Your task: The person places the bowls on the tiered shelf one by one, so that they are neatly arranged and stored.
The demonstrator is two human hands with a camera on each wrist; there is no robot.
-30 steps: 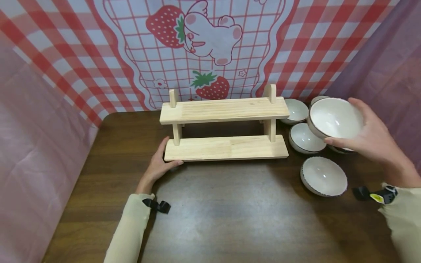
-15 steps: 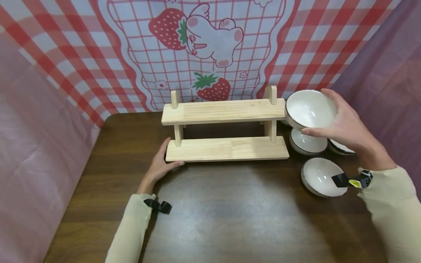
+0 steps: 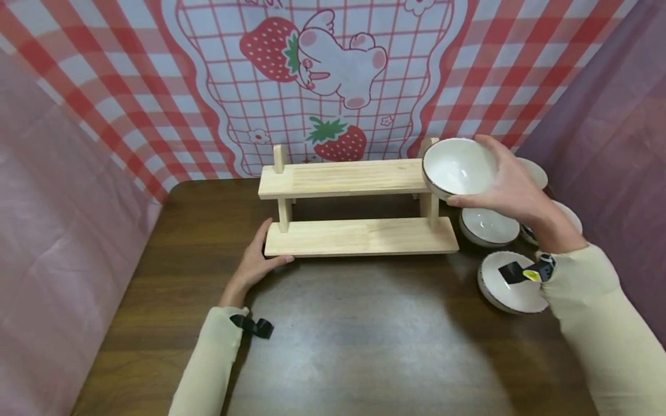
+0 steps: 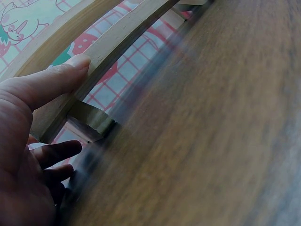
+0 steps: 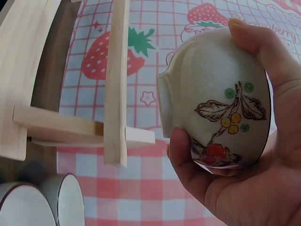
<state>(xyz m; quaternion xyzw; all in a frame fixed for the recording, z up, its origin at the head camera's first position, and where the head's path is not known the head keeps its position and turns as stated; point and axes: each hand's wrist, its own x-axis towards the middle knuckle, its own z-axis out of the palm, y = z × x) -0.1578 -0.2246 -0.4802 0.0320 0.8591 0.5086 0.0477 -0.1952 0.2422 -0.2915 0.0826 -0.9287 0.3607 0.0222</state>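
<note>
A pale two-tier wooden shelf (image 3: 333,236) stands on the brown table. My left hand (image 3: 252,267) grips the left end of its lower board, the thumb (image 4: 70,70) along the front edge in the left wrist view. My right hand (image 3: 512,184) holds a white bowl (image 3: 458,164) by its side, over the right end of the upper board. In the right wrist view this bowl (image 5: 221,89) shows a painted sprig with berries, and its foot is apart from the upper board (image 5: 116,89).
Right of the shelf are several more bowls: one beside the lower board (image 3: 489,226), one nearer the front (image 3: 507,289), others (image 3: 533,171) partly hidden by my right arm. A checked strawberry cloth (image 3: 208,110) hangs behind; pinkish curtains (image 3: 614,144) flank the table.
My right hand has carried the bowl leftward, from over the other bowls to the upper board's right end. My left hand keeps its grip on the shelf.
</note>
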